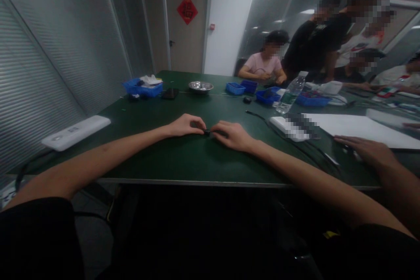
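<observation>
Over the green table point(183, 162), my left hand point(186, 125) is closed, with thumb and forefinger pinching a small black object point(207, 132). Its exact kind is too small and blurred to make out. My right hand point(233, 134) meets the same object from the other side, fingers bent and their tips at its right end. Both wrists stay low, close to the tabletop.
A white power strip point(77, 132) lies at the left. Farther back stand a blue basket point(144, 88), a metal bowl point(201, 87) and a plastic bottle point(292, 92). A black cable point(259, 116) and another person's hand point(367, 151) are at the right. Several people sit or stand beyond.
</observation>
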Tool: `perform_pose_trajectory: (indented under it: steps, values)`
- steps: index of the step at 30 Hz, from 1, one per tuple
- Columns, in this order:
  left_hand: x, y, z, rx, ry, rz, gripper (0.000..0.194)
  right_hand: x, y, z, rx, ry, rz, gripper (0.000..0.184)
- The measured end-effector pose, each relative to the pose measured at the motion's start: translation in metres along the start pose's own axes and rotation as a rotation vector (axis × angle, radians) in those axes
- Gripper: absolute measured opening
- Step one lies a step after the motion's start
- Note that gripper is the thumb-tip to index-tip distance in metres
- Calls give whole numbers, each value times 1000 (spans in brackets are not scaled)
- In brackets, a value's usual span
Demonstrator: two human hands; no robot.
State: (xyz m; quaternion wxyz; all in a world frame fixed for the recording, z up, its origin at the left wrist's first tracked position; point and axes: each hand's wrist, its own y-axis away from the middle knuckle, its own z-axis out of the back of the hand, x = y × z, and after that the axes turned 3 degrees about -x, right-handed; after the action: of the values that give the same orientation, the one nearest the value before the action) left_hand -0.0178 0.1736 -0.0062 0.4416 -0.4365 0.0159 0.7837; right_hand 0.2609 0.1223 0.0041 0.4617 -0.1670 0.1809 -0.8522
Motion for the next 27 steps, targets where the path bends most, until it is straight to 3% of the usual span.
perform_pose_trajectory:
  steps: [6,20,27]
  values:
    - [-1,0,1,2,-3,1,32,0,-1,-2,22,4,-2,26]
    - [-3,0,0,15,54,20,45,0,-1,-4,-62,54,-75,24]
    - [-5,0,1,40,-46,-4,43,-2,-1,-4,-92,59,-104,21]
